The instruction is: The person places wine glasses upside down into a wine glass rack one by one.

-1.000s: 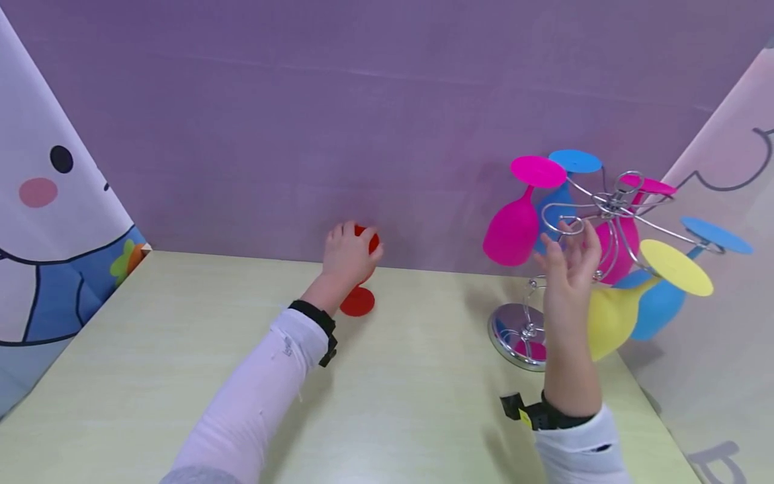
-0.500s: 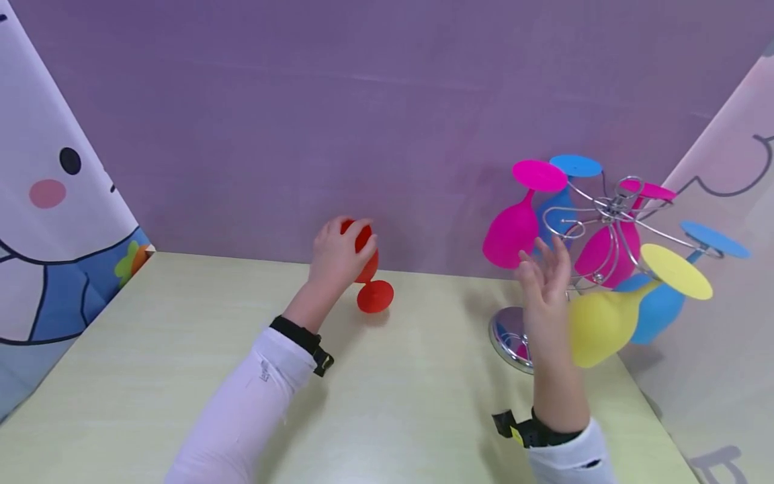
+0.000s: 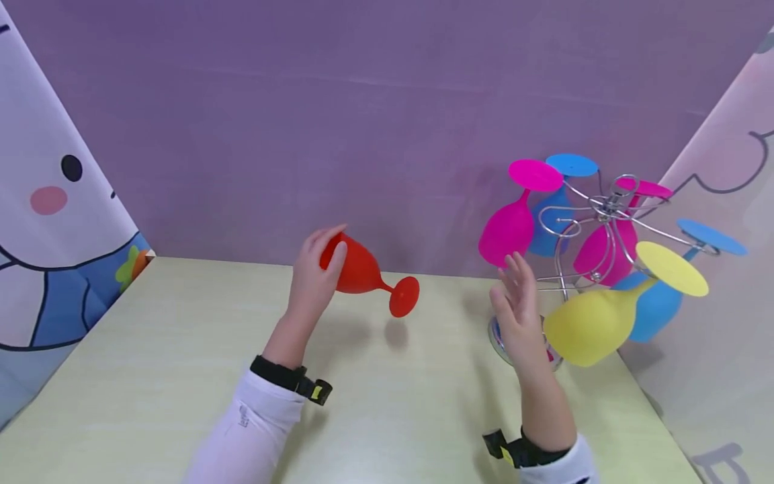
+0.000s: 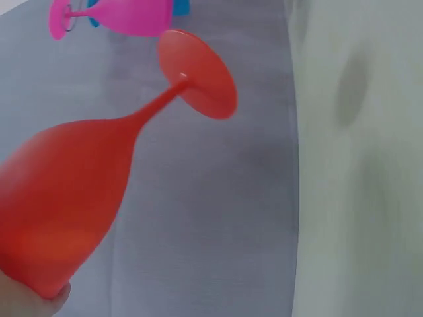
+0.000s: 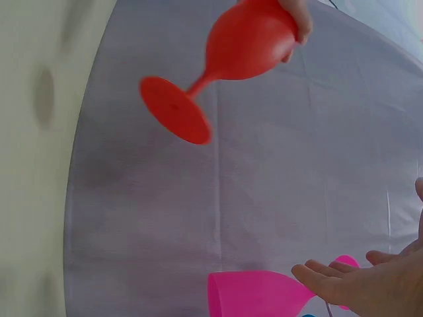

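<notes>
In the head view my left hand grips a red wine glass by the bowl, near its rim. The glass is tilted, its stem and round foot pointing right, and it hangs above the table with its shadow below. The left wrist view shows its bowl, stem and foot up close. My right hand holds nothing, fingers loosely extended, in front of a chrome glass rack. From the rack hang upside-down glasses: a yellow one close to the right hand, a magenta one behind its fingertips.
Further glasses on the rack are a second magenta one and blue ones. The pale table meets a purple cloth backdrop. Printed cloth panels stand at the left and right.
The left hand has lifted the red glass off the table and tipped it, foot swinging right and upward. My right hand has drawn back left and down, away from the rack's wire loop.
</notes>
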{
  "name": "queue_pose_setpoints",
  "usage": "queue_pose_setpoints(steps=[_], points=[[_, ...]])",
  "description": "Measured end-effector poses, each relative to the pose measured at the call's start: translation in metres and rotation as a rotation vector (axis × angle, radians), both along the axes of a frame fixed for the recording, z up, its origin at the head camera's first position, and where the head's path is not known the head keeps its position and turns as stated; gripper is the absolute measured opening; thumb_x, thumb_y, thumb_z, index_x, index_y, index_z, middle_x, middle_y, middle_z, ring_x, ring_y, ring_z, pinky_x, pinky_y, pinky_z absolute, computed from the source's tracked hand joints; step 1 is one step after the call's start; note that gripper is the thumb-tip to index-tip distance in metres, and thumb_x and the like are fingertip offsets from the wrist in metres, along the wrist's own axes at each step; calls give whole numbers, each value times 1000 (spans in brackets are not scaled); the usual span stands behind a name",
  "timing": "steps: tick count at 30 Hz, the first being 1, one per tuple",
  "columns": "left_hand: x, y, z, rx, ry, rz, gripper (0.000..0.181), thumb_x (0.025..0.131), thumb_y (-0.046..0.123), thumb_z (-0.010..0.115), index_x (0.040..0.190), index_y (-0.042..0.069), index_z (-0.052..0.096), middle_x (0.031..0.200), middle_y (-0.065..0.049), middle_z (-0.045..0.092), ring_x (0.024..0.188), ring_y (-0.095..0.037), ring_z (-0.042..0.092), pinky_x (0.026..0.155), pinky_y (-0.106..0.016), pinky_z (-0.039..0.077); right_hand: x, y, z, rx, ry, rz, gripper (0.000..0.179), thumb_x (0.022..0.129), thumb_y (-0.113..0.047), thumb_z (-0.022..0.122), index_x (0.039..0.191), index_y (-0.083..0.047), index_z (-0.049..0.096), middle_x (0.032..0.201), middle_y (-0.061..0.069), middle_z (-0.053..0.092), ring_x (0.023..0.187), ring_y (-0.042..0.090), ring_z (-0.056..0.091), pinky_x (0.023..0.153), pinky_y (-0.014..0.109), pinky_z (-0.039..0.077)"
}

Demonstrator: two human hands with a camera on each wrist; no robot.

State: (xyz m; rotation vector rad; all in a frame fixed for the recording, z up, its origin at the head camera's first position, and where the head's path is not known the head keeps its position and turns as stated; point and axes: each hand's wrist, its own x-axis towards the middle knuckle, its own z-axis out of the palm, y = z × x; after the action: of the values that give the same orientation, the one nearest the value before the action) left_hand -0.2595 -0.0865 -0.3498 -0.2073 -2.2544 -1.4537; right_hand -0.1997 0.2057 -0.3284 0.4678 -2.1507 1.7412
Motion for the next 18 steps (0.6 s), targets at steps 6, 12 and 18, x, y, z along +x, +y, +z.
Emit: queue_pose_setpoints(steps=[6,12,18], points=[[16,-1,-7,245,3,-50,39,92,38,48,130,29,48,134,-3,41,117,-21,40,84,-48,49,3,-4,-14,27,10,55,56,94,-9,40,144,-16,14,147,5,19,132,27,22,105,58,23],[30,3,-9,439,-56,-61,38,94,38,46,130,28,47,132,-3,43,115,-23,41,87,-49,47,4,-8,-20,34,21,78,60,92,-4,39,144,-19,15,148,2,19,132,26,23,104,59,24],[37,10,-16,622,-151,-87,36,94,43,43,128,35,47,131,4,41,115,-21,41,88,-45,47,5,-11,-21,-7,70,119,60,91,-1,37,144,-18,15,147,1,20,131,27,25,106,46,29]])
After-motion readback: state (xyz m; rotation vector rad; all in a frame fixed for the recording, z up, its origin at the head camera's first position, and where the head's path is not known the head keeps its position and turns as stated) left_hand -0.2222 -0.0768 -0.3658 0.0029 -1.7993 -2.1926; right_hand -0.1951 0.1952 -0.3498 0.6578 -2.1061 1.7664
